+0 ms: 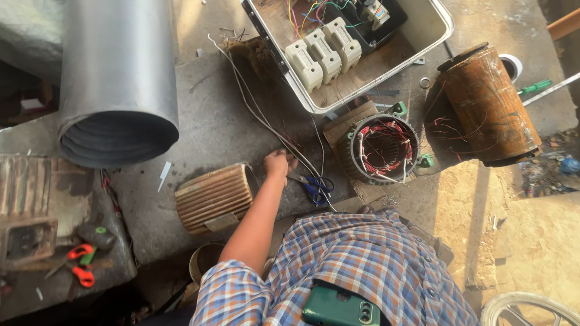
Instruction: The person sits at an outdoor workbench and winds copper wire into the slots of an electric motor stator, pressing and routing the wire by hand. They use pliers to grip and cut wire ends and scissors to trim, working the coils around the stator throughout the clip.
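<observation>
- A green phone [341, 308] sits in the chest pocket of the person's plaid shirt [374, 265], closest to the lens at the bottom edge.
- A wide grey metal duct [118, 72] lies on its side at upper left, its open mouth facing the viewer.
- A white electrical box [438, 27] stands open at the top, with pale switch blocks [323, 51] and coloured wiring inside.
- A rusty cylinder [489, 105] lies tilted at right, thin red wires draped over it.
- A ribbed motor housing [214, 196] rests on the grey slab, just left of the outstretched forearm.
- A motor stator [383, 148] with red and white windings sits on a board, right of the hand.
- The left hand [278, 164] reaches forward over the slab, fingers curled down at the thin white wires [254, 108] that run from the box; whether it pinches one I cannot tell.
- Blue-handled scissors [314, 186] lie just right of that hand, apart from it.
- Orange-handled pliers [81, 262] lie well off at lower left.
- The right hand is out of sight.
</observation>
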